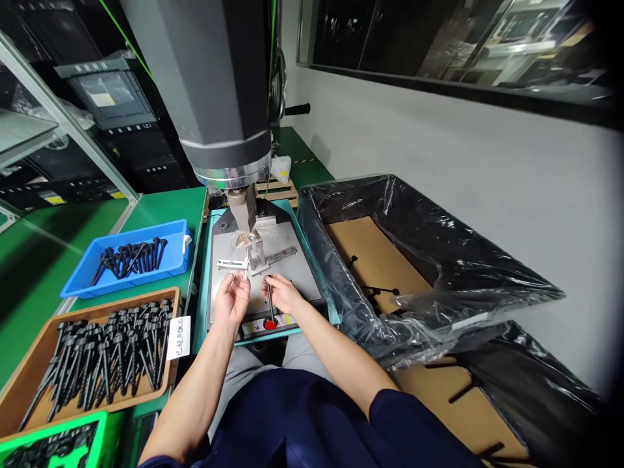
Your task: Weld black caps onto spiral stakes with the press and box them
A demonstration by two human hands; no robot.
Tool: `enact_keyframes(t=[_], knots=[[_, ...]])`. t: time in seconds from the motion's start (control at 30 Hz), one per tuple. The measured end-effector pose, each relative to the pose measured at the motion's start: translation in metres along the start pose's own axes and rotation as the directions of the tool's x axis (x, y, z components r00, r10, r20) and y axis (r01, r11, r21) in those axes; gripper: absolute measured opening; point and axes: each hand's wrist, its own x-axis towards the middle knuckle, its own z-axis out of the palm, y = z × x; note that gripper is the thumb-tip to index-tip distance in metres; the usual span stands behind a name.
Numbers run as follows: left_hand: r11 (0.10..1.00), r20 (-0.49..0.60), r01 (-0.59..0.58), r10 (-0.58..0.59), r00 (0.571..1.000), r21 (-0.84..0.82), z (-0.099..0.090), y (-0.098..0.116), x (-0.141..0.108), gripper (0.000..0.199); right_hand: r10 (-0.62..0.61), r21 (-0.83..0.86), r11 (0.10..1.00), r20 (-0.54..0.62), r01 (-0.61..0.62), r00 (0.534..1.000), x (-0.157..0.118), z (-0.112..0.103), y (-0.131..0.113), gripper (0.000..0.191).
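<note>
Slim dark rod (270, 300), straight, at the machine's front: long axis approx. fore-aft, near end twd wearer's lap, overlapping round red btn (270, 324) in view; far end twd fixture. R hand (283, 294): fingers pinched on rod nr its far end. L hand (233, 300): half-open, fingers curled; can't tell if it grips anything small. Hands apart, rod btwn. Beyond: flat grey metal plate (298, 276) w/ shiny angular fixture (257, 253), then tapered metal horn (242, 209) above.
</note>
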Motion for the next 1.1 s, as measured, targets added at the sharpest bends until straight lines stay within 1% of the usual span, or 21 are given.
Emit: enact_keyframes(t=[0.07, 0.13, 0.17, 0.2, 0.23, 0.27, 0.3, 0.33, 0.37, 0.4, 0.47, 0.5, 0.53, 0.57, 0.6, 0.67, 0.8, 0.93, 1.0, 1.1], knots=[[0.999, 0.029, -0.011, 0.01, 1.0, 0.038, 0.008, 0.007, -0.005, 0.02, 0.026, 0.026, 0.999, 0.058, -0.027, 0.998, 0.013, 0.012, 0.003, 0.038], [0.997, 0.065, -0.005, 0.001, 0.998, 0.071, 0.015, 0.012, -0.009, 0.018, 0.055, 0.005, 0.998, 0.127, -0.056, 0.99, 0.023, 0.023, 0.008, 0.042], [0.997, 0.078, -0.002, -0.005, 0.997, 0.08, 0.018, 0.013, -0.01, 0.018, 0.041, -0.017, 0.999, 0.148, -0.039, 0.988, 0.026, 0.029, 0.009, 0.044], [0.996, 0.083, 0.001, -0.008, 0.996, 0.084, 0.02, 0.015, -0.012, 0.018, -0.004, -0.045, 0.999, 0.156, 0.011, 0.988, 0.029, 0.034, 0.009, 0.045], [0.996, 0.08, 0.002, -0.009, 0.997, 0.086, 0.022, 0.016, -0.013, 0.018, -0.086, -0.08, 0.992, 0.156, 0.099, 0.984, 0.031, 0.039, 0.008, 0.046], [0.996, 0.073, 0.004, -0.01, 0.997, 0.087, 0.023, 0.018, -0.014, 0.018, -0.196, -0.127, 0.968, 0.151, 0.216, 0.969, 0.033, 0.043, 0.005, 0.046], [0.996, 0.065, 0.003, -0.009, 0.998, 0.091, 0.024, 0.019, -0.015, 0.018, -0.314, -0.19, 0.922, 0.148, 0.338, 0.938, 0.035, 0.046, 0.0, 0.045], [0.996, 0.059, -0.005, 0.0, 0.998, 0.095, 0.024, 0.02, -0.015, 0.017, -0.423, -0.27, 0.852, 0.147, 0.448, 0.894, 0.036, 0.049, -0.006, 0.044], [0.995, 0.055, -0.018, 0.012, 0.998, 0.1, 0.024, 0.02, -0.015, 0.016, -0.516, -0.361, 0.765, 0.151, 0.533, 0.843, 0.037, 0.051, -0.013, 0.042], [0.994, 0.054, -0.032, 0.026, 0.998, 0.106, 0.024, 0.021, -0.015, 0.014, -0.589, -0.45, 0.67, 0.163, 0.591, 0.792, 0.039, 0.053, -0.021, 0.04], [0.992, 0.059, -0.059, 0.053, 0.997, 0.114, 0.022, 0.021, -0.013, 0.013, -0.691, -0.585, 0.492, 0.188, 0.645, 0.698, 0.041, 0.055, -0.036, 0.036], [0.991, 0.062, -0.067, 0.061, 0.996, 0.114, 0.021, 0.021, -0.011, 0.013, -0.726, -0.625, 0.42, 0.204, 0.658, 0.657, 0.043, 0.057, -0.042, 0.034], [0.991, 0.067, -0.069, 0.062, 0.996, 0.113, 0.02, 0.022, -0.01, 0.013, -0.75, -0.647, 0.362, 0.225, 0.671, 0.622, 0.046, 0.058, -0.047, 0.032], [0.992, 0.073, -0.067, 0.059, 0.996, 0.111, 0.019, 0.022, -0.008, 0.013, -0.763, -0.655, 0.324, 0.245, 0.683, 0.598, 0.049, 0.06, -0.05, 0.03], [0.992, 0.079, -0.067, 0.058, 0.995, 0.108, 0.018, 0.022, -0.007, 0.012, -0.768, -0.654, 0.306, 0.259, 0.692, 0.586, 0.052, 0.062, -0.052, 0.028], [0.992, 0.096, -0.07, 0.06, 0.994, 0.104, 0.018, 0.022, -0.004, 0.012, -0.758, -0.639, 0.321, 0.269, 0.699, 0.594, 0.061, 0.067, -0.052, 0.026], [0.991, 0.111, -0.084, 0.072, 0.991, 0.109, 0.019, 0.024, -0.001, 0.014, -0.72, -0.615, 0.416, 0.227, 0.67, 0.655, 0.08, 0.075, -0.047, 0.026], [0.988, 0.101, -0.098, 0.086, 0.991, 0.122, 0.019, 0.026, 0.001, 0.012, -0.684, -0.611, 0.48, 0.188, 0.629, 0.704, 0.089, 0.075, -0.045, 0.03], [0.987, 0.102, -0.099, 0.086, 0.991, 0.129, 0.018, 0.026, 0.002, 0.011, -0.661, -0.615, 0.484, 0.207, 0.622, 0.721, 0.089, 0.073, -0.047, 0.031], [0.987, 0.091, -0.093, 0.082, 0.992, 0.133, 0.015, 0.027, 0.005, 0.01, -0.652, -0.634, 0.449, 0.251, 0.63, 0.716, 0.087, 0.071, -0.05, 0.026]])
